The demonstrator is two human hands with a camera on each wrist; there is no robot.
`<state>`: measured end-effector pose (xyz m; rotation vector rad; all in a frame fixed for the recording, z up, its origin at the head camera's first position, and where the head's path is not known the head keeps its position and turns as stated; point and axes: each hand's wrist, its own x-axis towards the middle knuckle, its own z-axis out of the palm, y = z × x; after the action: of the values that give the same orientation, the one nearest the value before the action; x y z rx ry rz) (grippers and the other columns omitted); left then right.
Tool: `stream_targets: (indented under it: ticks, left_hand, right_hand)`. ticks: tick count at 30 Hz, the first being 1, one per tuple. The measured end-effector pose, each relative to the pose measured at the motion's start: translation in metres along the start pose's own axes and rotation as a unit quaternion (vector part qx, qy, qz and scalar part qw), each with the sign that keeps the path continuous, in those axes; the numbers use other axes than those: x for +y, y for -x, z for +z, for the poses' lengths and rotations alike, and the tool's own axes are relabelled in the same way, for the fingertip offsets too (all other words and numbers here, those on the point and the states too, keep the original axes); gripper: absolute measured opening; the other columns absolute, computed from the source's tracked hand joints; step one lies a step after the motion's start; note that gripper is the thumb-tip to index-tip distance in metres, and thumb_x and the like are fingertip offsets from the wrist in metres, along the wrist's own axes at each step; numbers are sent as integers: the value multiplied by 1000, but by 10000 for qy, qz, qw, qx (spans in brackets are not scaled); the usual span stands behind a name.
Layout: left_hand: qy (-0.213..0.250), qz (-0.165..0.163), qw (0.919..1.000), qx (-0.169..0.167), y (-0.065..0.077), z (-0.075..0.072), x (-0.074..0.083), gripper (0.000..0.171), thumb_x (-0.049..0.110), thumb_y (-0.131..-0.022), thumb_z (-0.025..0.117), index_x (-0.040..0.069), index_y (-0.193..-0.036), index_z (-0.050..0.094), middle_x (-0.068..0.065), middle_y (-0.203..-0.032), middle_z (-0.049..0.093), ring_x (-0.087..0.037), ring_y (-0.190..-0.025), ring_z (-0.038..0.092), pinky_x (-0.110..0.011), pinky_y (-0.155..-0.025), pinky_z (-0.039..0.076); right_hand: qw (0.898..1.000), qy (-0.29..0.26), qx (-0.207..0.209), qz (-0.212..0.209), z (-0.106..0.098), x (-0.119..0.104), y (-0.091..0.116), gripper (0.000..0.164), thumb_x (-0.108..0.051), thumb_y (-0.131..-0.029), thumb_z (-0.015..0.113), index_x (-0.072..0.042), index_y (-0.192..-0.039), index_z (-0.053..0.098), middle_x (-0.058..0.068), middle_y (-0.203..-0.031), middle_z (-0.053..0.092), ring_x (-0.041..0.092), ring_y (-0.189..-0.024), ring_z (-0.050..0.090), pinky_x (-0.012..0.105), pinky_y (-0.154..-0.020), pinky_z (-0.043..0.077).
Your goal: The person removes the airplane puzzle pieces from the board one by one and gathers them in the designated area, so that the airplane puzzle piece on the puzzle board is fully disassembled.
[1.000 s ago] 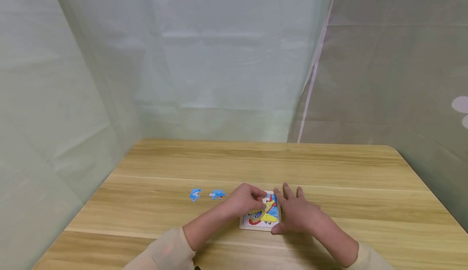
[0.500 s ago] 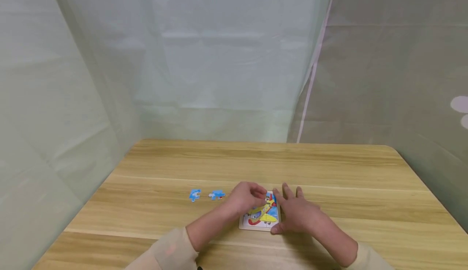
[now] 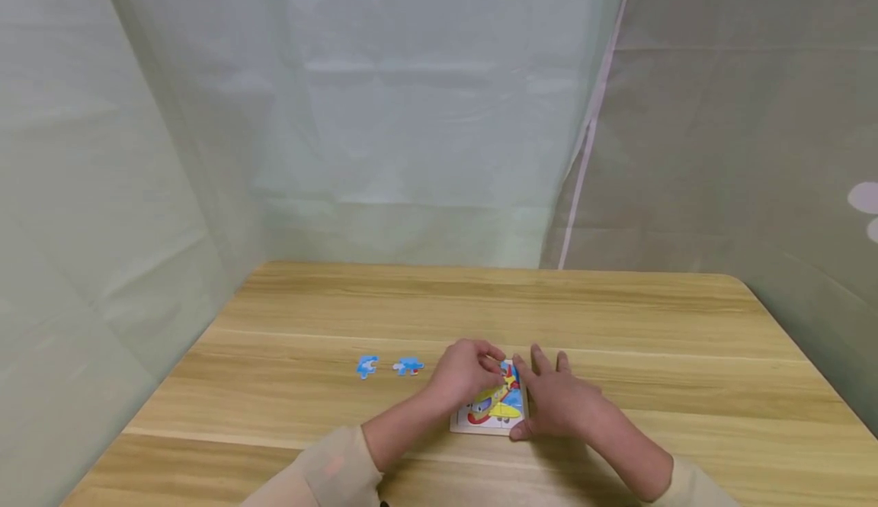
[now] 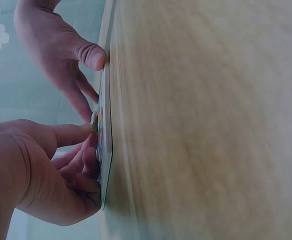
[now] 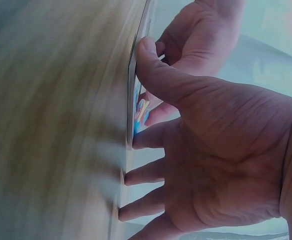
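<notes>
A small jigsaw puzzle board (image 3: 473, 429) with a yellow airplane picture lies flat on the table. Over its upper part, my left hand (image 3: 461, 376) pinches a jigsaw puzzle piece (image 5: 143, 112) between thumb and fingers. That piece stands tilted against the board in the right wrist view, and the fingers hide much of it from above. My right hand (image 3: 564, 402) is spread along the board's right side, thumb and index finger touching its edge, the other fingertips on the table. Two loose blue puzzle pieces, one piece (image 3: 366, 367) left of the other piece (image 3: 408, 366), lie left of the board.
The wooden table (image 3: 329, 301) reaches to a pale cloth curtain (image 3: 411, 110) behind it. More cloth hangs at the left and right sides, close to the table's edges.
My left hand has shifted slightly right and away over the board, keeping its pinch on the puzzle piece. The right hand and both loose pieces have stayed in place.
</notes>
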<state>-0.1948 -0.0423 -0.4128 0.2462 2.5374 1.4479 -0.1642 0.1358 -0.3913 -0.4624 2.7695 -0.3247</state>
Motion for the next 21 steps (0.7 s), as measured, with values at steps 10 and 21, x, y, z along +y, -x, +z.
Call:
stream_targets:
  ticks: [10, 21]
  left_hand:
    - [191, -55, 9998, 25, 2, 0, 0, 20, -3, -83, 79, 0, -103, 74, -1, -78, 66, -15, -73, 61, -29, -66, 53]
    - [437, 33, 9990, 103, 3, -12, -8, 25, -2, -85, 77, 1, -109, 73, -1, -81, 69, -14, -74, 63, -29, -67, 52]
  right_hand:
    - [9999, 8, -94, 99, 1, 0, -1, 111, -59, -72, 84, -6, -156, 35, 28, -161, 22, 65, -138, 21, 84, -76, 38]
    - [9997, 95, -107, 183, 0, -2, 0, 111, -60, -72, 84, -6, -157, 34, 26, -162, 22, 62, -140, 21, 86, -75, 36]
